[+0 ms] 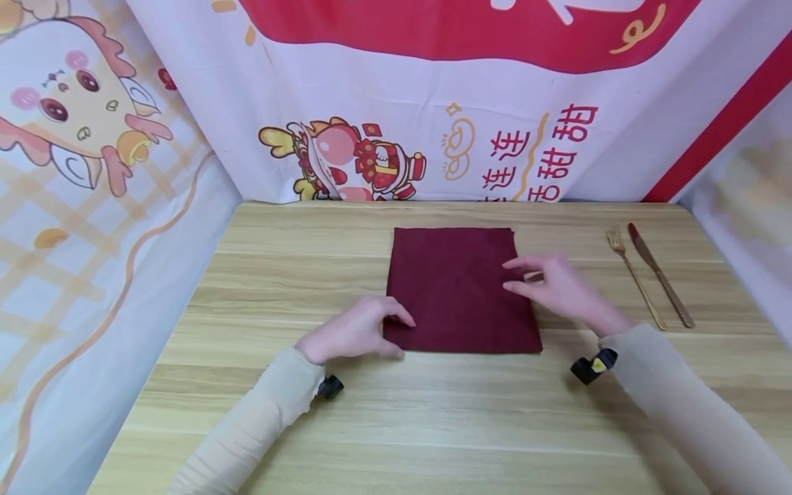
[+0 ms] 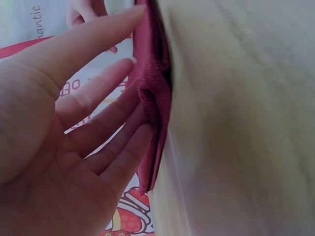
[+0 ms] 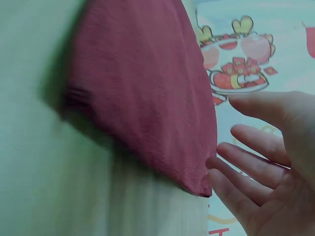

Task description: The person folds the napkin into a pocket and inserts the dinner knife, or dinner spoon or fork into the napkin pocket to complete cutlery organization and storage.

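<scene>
A dark red cloth (image 1: 458,295), folded into a layered square, lies flat on the wooden table. At its lower left corner is my left hand (image 1: 361,328), fingers spread and loosely bent. The left wrist view shows these fingers (image 2: 118,118) beside the folded edge of the cloth (image 2: 157,103), with nothing gripped. Over the right edge of the cloth is my right hand (image 1: 559,287), thumb and fingers apart. In the right wrist view, the right fingers (image 3: 246,172) are relaxed near a corner of the cloth (image 3: 147,93); whether they touch it I cannot tell.
To the right on the table (image 1: 247,275) lie a gold-coloured fork (image 1: 637,278) and a knife (image 1: 662,275), side by side. A printed fabric backdrop (image 1: 371,82) stands along the far edge, with more patterned fabric (image 1: 93,240) at the left.
</scene>
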A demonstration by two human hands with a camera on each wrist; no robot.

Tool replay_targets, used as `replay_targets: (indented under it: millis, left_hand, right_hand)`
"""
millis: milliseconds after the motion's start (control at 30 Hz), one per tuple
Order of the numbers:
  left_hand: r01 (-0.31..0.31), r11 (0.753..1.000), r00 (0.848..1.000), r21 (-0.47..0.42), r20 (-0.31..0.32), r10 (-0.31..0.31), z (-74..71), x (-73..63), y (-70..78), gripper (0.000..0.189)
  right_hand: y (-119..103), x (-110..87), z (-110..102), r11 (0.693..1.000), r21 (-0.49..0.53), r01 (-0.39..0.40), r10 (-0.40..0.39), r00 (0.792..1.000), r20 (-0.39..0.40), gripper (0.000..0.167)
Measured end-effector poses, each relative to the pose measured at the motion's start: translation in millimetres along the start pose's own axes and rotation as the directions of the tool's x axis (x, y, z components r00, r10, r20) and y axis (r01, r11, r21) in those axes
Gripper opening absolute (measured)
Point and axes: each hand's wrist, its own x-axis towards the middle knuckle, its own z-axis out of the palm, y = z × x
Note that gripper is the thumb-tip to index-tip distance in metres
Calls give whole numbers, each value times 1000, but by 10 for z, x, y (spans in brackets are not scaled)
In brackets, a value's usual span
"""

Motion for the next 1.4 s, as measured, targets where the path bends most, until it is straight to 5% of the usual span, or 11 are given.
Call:
replay_targets:
  millis: [633,1100,1233,1400]
  left_hand:
    - [-20,998,1000,57,-16,21,-23,24,-33,21]
    - [58,997,998,46,-32,-57,-56,40,-38,12]
    - [18,999,1000,51,-18,-17,-52,46,-47,12]
    - [-24,998,998,50,57,22,-46,17,-51,34]
  right_hand:
    - [-19,-586,292,984,-48,174,-169,980,101,30]
    - [-48,-531,449,953,-168,251,-237,966,100,31]
    - [-85,-492,486,954,-169,248,-229,965,125,25]
    - [-73,-486,501,959,-161,233,-214,969,125,20]
